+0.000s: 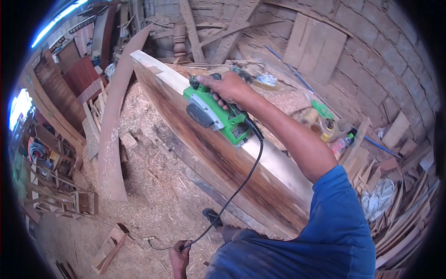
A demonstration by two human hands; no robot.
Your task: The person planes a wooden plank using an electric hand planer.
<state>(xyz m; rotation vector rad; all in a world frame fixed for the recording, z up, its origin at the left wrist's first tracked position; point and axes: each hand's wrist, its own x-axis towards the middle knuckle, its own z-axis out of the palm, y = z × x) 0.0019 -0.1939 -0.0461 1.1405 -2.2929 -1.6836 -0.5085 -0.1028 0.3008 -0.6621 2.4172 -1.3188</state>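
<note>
My right hand closes round the green planer atop the thick plank; my left hand pinches the black cord above the shavings-strewn floor.

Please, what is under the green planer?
The pale edge of the large board runs beneath the green planer; the stretch directly under its body is covered and cannot be seen.

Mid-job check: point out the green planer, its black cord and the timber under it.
Green planer (225, 120): head view, on its green body.
Black cord (239, 189): head view, midway along its curve.
Timber (209, 149): head view, on its dark-grained side.
</note>
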